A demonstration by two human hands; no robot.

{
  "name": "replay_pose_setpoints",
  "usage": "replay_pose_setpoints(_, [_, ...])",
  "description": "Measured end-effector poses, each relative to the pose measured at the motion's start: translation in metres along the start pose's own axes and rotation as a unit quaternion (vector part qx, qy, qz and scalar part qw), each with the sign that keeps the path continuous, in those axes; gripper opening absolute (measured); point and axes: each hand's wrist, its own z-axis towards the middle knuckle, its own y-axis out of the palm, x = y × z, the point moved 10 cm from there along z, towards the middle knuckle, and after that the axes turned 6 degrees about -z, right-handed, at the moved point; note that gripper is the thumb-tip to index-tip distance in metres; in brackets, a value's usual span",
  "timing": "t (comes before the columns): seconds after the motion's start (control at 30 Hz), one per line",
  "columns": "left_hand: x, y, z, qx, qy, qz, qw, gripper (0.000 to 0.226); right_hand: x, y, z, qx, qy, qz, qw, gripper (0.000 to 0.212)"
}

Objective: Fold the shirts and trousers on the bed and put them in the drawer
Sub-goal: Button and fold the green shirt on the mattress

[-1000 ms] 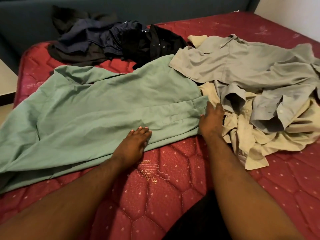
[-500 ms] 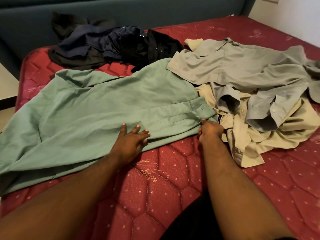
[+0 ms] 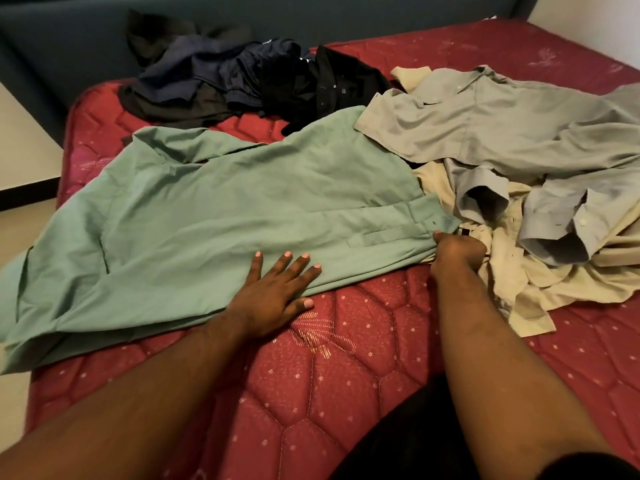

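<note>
As hands (image 3: 273, 299) flatten: green trousers (image 3: 221, 216) (unlabelled)

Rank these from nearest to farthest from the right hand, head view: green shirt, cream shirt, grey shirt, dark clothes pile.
From the right hand:
1. Green shirt, gripped at its cuff corner, spreading left. The cream shirt sits right against the hand on its right; too close to call between these two.
2. Grey shirt, beyond and right.
3. Dark clothes pile, far left by the headboard.

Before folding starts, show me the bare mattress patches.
Bare red quilted mattress lies between the forearms, below the green shirt; more at the far right corner behind the grey shirt. Crowded: dark clothes pile and beige shirt.
</note>
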Motion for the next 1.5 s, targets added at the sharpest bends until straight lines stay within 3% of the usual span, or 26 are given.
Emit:
replay_pose_setpoints(0.1, [-0.025,-0.01,-0.021,0.026,-0.043,-0.002,0.999,0.072,-0.007,-0.001,-0.012,0.007,-0.041,-0.041,0.998,0.033])
replay_pose_setpoints(0.2, [-0.059,-0.02,-0.057,0.065,-0.074,0.019,0.995,0.075,-0.012,-0.004,-0.035,0.023,-0.092,-0.05,0.994,0.057])
replay_pose_setpoints(0.27, [-0.087,-0.026,-0.084,0.085,-0.107,0.047,0.989,0.075,-0.028,0.004,-0.073,0.02,-0.199,-0.143,0.969,0.067])
replay_pose_setpoints(0.33, [-0.112,-0.03,-0.111,0.086,-0.155,0.07,0.982,0.076,-0.05,0.034,-0.132,-0.024,-0.37,-0.251,0.894,0.058])
replay_pose_setpoints(0.4, [-0.134,-0.027,-0.135,0.071,-0.202,0.076,0.974,0.082,-0.048,0.089,-0.199,-0.147,-0.516,-0.333,0.776,0.048])
replay_pose_setpoints(0.47, [-0.152,-0.019,-0.154,0.065,-0.229,0.059,0.969,0.088,-0.012,0.134,-0.233,-0.245,-0.56,-0.467,0.639,0.06])
replay_pose_setpoints(0.5, [-0.165,-0.016,-0.168,0.07,-0.241,0.043,0.967,0.089,0.01,0.149,-0.236,-0.274,-0.545,-0.53,0.589,0.066])
replay_pose_setpoints(0.53, [-0.176,-0.01,-0.177,0.063,-0.251,0.024,0.966,0.09,0.026,0.153,-0.229,-0.293,-0.513,-0.575,0.566,0.07])
replay_pose_setpoints(0.63, [-0.197,-0.003,-0.197,0.021,-0.237,-0.007,0.971,0.095,0.036,0.151,-0.211,-0.3,-0.468,-0.61,0.565,0.083])
replay_pose_setpoints(0.7, [-0.199,-0.011,-0.197,0.02,-0.22,-0.019,0.975,0.095,0.032,0.152,-0.213,-0.296,-0.468,-0.635,0.538,0.086])
replay_pose_setpoints(0.73, [-0.198,-0.021,-0.193,0.048,-0.22,-0.015,0.974,0.092,0.027,0.156,-0.217,-0.29,-0.477,-0.638,0.531,0.088])
replay_pose_setpoints(0.87, [-0.163,-0.067,-0.138,0.161,-0.173,0.024,0.971,0.067,0.004,0.186,-0.257,-0.277,-0.533,-0.574,0.556,0.085])
replay_pose_setpoints(1.0, [-0.159,-0.045,-0.074,0.084,-0.162,-0.034,0.983,0.064,0.018,0.237,-0.3,-0.31,-0.57,-0.564,0.511,0.076])
replay_pose_setpoints(1.1, [-0.182,-0.017,-0.072,0.075,-0.182,-0.072,0.978,0.069,0.028,0.251,-0.284,-0.319,-0.576,-0.567,0.495,0.079])
replay_pose_setpoints(1.23, [-0.186,-0.015,-0.075,0.097,-0.171,-0.075,0.978,0.071,0.008,0.224,-0.216,-0.272,-0.587,-0.583,0.491,0.091])
replay_pose_setpoints(1.37, [-0.185,-0.015,-0.075,0.097,-0.174,-0.062,0.978,0.07,-0.021,0.14,-0.102,-0.22,-0.501,-0.646,0.532,0.1])
replay_pose_setpoints(1.5, [-0.161,-0.036,-0.071,0.115,-0.206,0.017,0.972,0.07,-0.033,0.146,-0.132,-0.198,-0.532,-0.658,0.495,0.101])
